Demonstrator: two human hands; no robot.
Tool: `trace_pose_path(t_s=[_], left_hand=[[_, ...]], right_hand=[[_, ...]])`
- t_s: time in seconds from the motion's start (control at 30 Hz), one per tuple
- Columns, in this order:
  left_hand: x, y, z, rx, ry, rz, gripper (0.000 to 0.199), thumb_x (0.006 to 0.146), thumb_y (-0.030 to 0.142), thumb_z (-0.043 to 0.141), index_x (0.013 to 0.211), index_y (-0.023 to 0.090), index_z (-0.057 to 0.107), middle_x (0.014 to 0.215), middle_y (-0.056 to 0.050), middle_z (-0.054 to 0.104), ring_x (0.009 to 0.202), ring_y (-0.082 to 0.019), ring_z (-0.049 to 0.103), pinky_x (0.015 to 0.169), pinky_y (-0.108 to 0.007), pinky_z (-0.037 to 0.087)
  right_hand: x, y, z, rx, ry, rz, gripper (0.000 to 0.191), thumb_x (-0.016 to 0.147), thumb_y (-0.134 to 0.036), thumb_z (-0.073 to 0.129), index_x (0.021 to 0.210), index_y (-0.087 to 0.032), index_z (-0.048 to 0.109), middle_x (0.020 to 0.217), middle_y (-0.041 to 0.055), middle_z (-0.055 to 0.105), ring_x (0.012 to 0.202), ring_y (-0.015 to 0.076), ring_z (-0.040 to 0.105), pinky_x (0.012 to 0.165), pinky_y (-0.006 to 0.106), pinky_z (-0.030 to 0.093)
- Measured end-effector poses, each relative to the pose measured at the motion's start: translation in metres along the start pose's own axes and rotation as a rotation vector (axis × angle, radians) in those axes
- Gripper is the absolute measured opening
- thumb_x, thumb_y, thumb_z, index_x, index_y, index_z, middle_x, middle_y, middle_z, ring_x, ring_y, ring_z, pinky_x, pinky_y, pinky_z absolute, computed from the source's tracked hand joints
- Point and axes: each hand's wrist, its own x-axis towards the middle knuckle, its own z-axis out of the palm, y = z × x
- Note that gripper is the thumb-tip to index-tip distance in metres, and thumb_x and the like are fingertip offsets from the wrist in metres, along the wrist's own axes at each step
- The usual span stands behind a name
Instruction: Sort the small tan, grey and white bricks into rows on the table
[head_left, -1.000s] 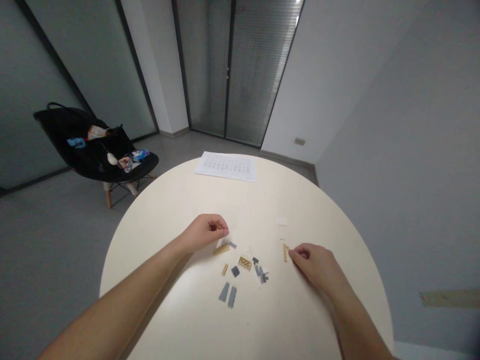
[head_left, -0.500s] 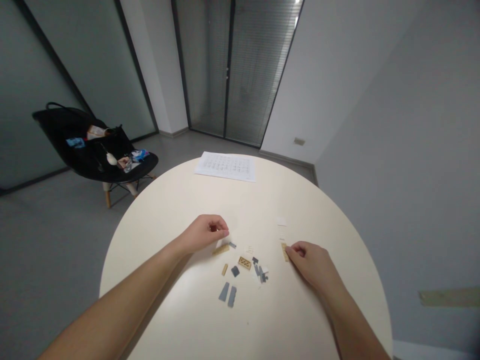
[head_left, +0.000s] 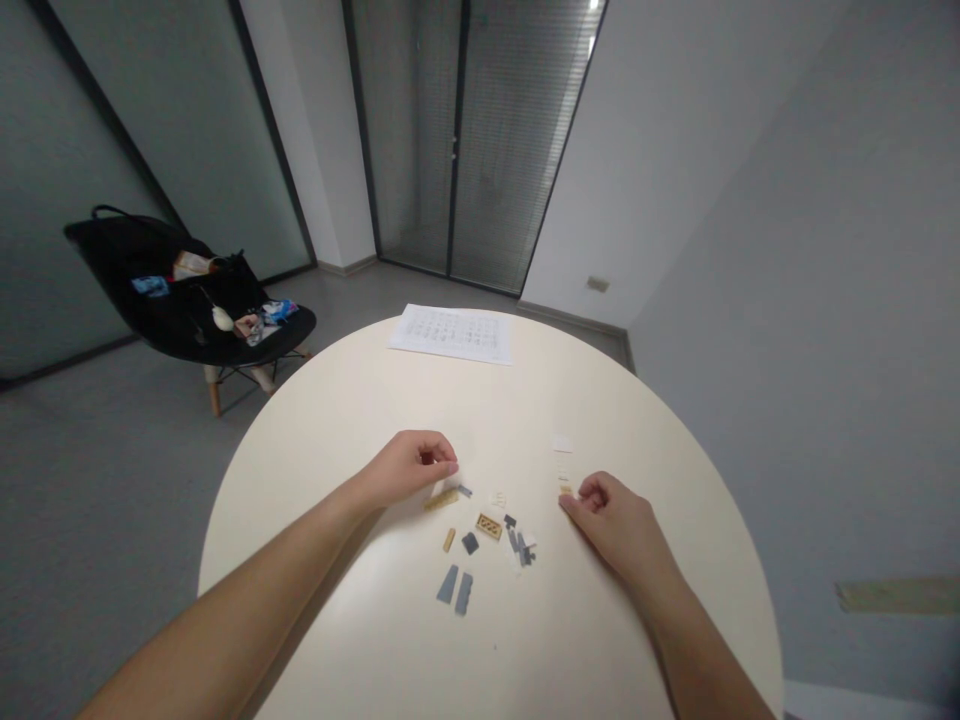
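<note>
On the right side of the table, my right hand [head_left: 607, 510] has thumb and fingers closed at a small tan piece [head_left: 565, 491], which they partly cover. Just beyond that piece lie small white pieces [head_left: 562, 444] in a line. My left hand [head_left: 420, 465] rests on the left with thumb and index finger pinched; anything between the tips is too small to name. Beside it are a long tan piece [head_left: 442, 500] and a small grey piece [head_left: 465, 491]. Between the hands sits a tan studded brick [head_left: 489, 526], near a dark grey piece [head_left: 470, 543] and two grey wedge plates [head_left: 448, 584].
A printed sheet [head_left: 451, 334] lies at the far edge of the round table [head_left: 360, 400]. Several small grey and white pieces [head_left: 519, 545] form a cluster near the middle. A black chair [head_left: 187, 300] holding a bag and packets stands beyond the table at left.
My right hand has shifted slightly, its fingertips now lower on the tan piece, covering more of it. My left hand has hardly moved.
</note>
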Motion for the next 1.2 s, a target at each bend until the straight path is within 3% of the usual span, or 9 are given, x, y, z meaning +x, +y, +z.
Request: trace_pose_path(t_s=[0.33,0.8,1.0,1.2], left_hand=[[-0.001,0.003,-0.001,0.084,-0.003,-0.012,0.017,0.078,0.031,0.065,0.077,0.015,0.069,0.066,-0.001,0.061,0.059,-0.011,0.049,0.055,-0.023,0.036],[-0.008,0.019,-0.011,0.579,-0.249,-0.15,0.027,0.066,0.046,0.072,0.078,0.022,0.069,0.076,0.0,0.069,0.067,-0.017,0.059,0.056,-0.025,0.033],[-0.012,0.029,-0.004,0.711,-0.243,-0.137,0.013,0.07,0.035,0.064,0.076,0.023,0.067,0.079,0.0,0.07,0.068,-0.017,0.059,0.055,-0.026,0.032],[-0.013,0.029,-0.002,0.693,-0.283,-0.137,0.009,0.071,0.025,0.057,0.069,0.022,0.065,0.075,0.0,0.069,0.067,-0.016,0.059,0.057,-0.026,0.034]], right_hand=[[0.0,-0.003,0.002,0.022,0.021,-0.004,0.019,0.075,-0.042,0.058,0.075,-0.024,0.051,0.064,-0.0019,0.063,0.06,0.0169,0.059,0.059,0.028,0.04],[0.0,-0.001,0.002,0.057,0.089,-0.021,0.027,0.081,-0.05,0.053,0.074,-0.023,0.054,0.061,-0.0008,0.061,0.056,0.0166,0.056,0.057,0.027,0.038],[0.001,-0.002,0.002,0.051,0.099,-0.036,0.028,0.082,-0.049,0.052,0.073,-0.023,0.056,0.058,-0.0011,0.059,0.055,0.0162,0.055,0.055,0.027,0.037],[0.002,0.002,-0.001,0.063,0.124,-0.005,0.03,0.081,-0.051,0.052,0.075,-0.023,0.059,0.058,-0.0013,0.06,0.055,0.0161,0.055,0.055,0.027,0.037]])
